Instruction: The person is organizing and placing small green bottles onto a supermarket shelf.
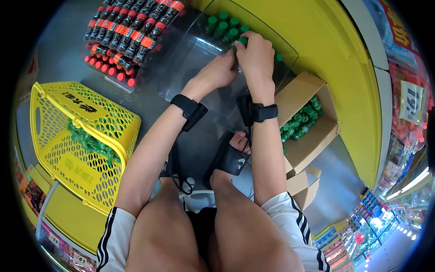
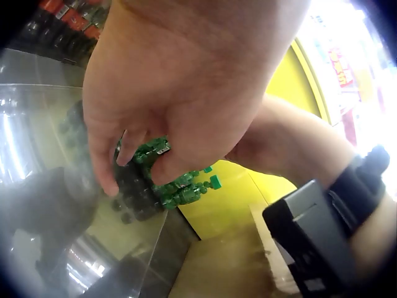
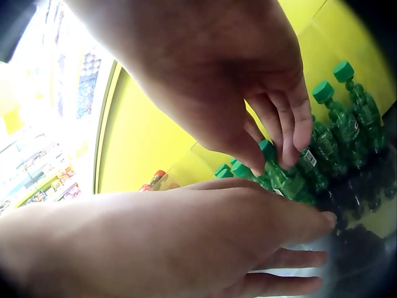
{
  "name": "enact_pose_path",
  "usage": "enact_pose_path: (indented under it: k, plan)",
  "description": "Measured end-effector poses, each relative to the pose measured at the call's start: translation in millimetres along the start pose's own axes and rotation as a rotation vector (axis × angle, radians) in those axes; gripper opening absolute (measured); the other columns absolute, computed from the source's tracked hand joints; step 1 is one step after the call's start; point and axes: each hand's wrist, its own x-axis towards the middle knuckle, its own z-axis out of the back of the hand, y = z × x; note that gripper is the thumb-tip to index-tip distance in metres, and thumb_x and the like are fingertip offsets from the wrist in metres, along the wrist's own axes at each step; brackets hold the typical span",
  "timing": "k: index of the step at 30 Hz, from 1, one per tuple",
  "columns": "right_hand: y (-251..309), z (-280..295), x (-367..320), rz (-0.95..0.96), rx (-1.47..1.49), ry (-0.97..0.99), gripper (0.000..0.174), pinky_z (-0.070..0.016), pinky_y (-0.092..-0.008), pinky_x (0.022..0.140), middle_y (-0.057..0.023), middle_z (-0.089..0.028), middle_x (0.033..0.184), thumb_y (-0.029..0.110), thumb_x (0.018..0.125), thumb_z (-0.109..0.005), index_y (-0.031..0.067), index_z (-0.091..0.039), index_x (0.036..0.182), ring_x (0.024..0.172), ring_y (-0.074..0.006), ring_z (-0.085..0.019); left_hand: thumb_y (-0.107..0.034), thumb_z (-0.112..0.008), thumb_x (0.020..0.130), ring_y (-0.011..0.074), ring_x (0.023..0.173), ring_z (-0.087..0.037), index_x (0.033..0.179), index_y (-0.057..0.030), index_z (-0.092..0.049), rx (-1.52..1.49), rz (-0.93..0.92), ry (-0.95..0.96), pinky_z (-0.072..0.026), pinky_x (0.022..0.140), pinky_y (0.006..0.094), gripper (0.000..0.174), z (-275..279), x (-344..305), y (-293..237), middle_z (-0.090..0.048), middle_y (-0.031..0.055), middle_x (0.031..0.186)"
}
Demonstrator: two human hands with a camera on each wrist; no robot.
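Observation:
Several small green plastic bottles with green caps (image 1: 222, 28) stand in rows in a clear plastic bin (image 1: 181, 59). At the row's near end, my right hand (image 1: 256, 56) pinches one green bottle (image 3: 288, 185) near its cap between thumb and fingers. My left hand (image 1: 213, 72) is beside it over the bin, its fingers loosely extended and holding nothing. In the right wrist view the left hand (image 3: 229, 236) lies just below the right hand (image 3: 248, 93). The left wrist view shows the left hand (image 2: 180, 81) in front of the bottles (image 2: 186, 192), hiding some of them.
A cardboard box (image 1: 312, 140) with more green bottles stands at the right. At the left is a yellow basket (image 1: 90, 181) holding green bottles. Dark bottles with red caps (image 1: 131, 34) are stacked at the upper left. A yellow shelf base (image 1: 344, 90) runs behind the bin.

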Motion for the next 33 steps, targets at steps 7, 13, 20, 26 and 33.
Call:
enact_pose_path:
  k: [7, 13, 20, 26, 33]
  plan:
    - [2, 2, -1, -0.009, 0.003, -0.01, 0.032, -0.0615, -0.049, 0.083, -0.0209, -0.079, 0.088, 0.018, 0.093, -0.079, 0.0051, -0.078, 0.122, 0.09, -0.0431, -0.078, -0.01, -0.065, 0.095, 0.0469, 0.136, -0.059, 0.145, 0.0096, -0.051, 0.031, -0.092, -0.119, -0.0524, 0.112, 0.0514, 0.056, -12, 7, 12, -0.06, 0.0317, 0.146]
    - [1, 2, -1, -0.023, -0.013, -0.005, 0.032, -0.0615, -0.0481, 0.084, -0.0188, -0.08, 0.089, 0.018, 0.093, -0.079, 0.006, -0.077, 0.123, 0.089, -0.041, -0.078, -0.011, -0.067, 0.094, 0.0456, 0.141, -0.056, 0.15, 0.0108, -0.049, -0.006, -0.103, -0.114, -0.0508, 0.115, 0.0492, 0.063, -12, 11, 13, -0.059, 0.0304, 0.148]
    - [4, 7, -1, -0.021, 0.001, -0.007, 0.03, -0.0621, -0.0502, 0.083, -0.0214, -0.08, 0.093, 0.017, 0.093, -0.079, 0.0039, -0.074, 0.12, 0.091, -0.0434, -0.078, -0.012, -0.067, 0.096, 0.0477, 0.135, -0.06, 0.139, 0.0094, -0.056, -0.127, 0.008, -0.039, -0.0523, 0.111, 0.0511, 0.05, 2, 7, -2, -0.059, 0.0299, 0.147]
    - [5, 10, -1, -0.051, 0.054, 0.025, 0.031, -0.0624, -0.0534, 0.086, -0.0262, -0.079, 0.1, 0.016, 0.092, -0.081, 0.0021, -0.073, 0.118, 0.098, -0.048, -0.077, -0.013, -0.067, 0.097, 0.0478, 0.132, -0.061, 0.134, 0.0073, -0.059, -0.061, -0.101, -0.095, -0.0539, 0.107, 0.0525, 0.043, -16, 9, 18, -0.064, 0.0284, 0.139]
    - [-3, 0, -1, -0.01, 0.054, -0.053, 0.027, -0.0624, -0.0448, 0.079, -0.017, -0.08, 0.088, 0.013, 0.094, -0.079, 0.0064, -0.076, 0.12, 0.079, -0.0367, -0.079, -0.018, -0.067, 0.102, 0.0475, 0.134, -0.061, 0.14, 0.0032, -0.059, -0.096, -0.105, -0.123, -0.054, 0.107, 0.0528, 0.045, -9, 5, 3, -0.065, 0.0292, 0.142]
